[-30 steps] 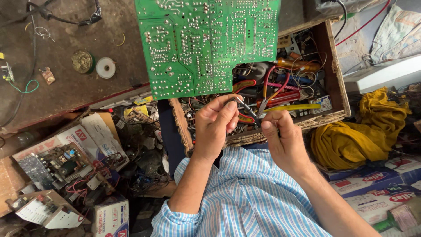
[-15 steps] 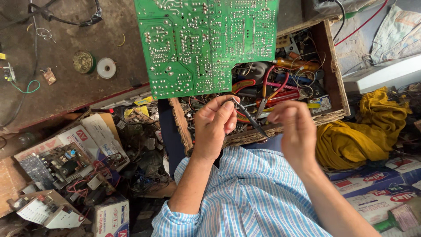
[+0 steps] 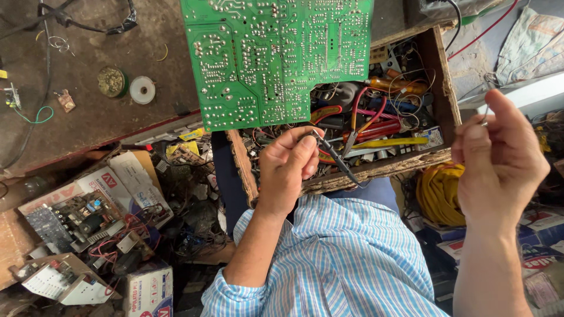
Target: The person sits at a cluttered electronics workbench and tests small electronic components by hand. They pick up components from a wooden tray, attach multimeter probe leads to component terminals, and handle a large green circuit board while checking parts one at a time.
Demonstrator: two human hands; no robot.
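Note:
My left hand (image 3: 286, 166) grips a thin dark probe-like tool (image 3: 333, 155) that slants down to the right over the wooden drawer's front edge (image 3: 376, 168). My right hand (image 3: 499, 161) is raised at the right, away from the drawer, its thumb and fingertips pinched on a small thin metal piece (image 3: 485, 119) that is barely visible. A large green circuit board (image 3: 276, 58), solder side up, lies above the drawer and partly covers it. The open drawer holds red-handled pliers, a yellow-handled tool (image 3: 388, 142) and tangled wires.
A solder spool (image 3: 142, 90) and a round tin (image 3: 111, 81) sit on the brown bench at left. Cardboard boxes, a loose circuit assembly (image 3: 76, 220) and scrap lie at lower left. A yellow cloth (image 3: 437, 196) and boxes are at right.
My right hand has pulled away from my left hand, moving right and up out of the drawer area. My left hand stays in place, now showing the dark tool in its fingers.

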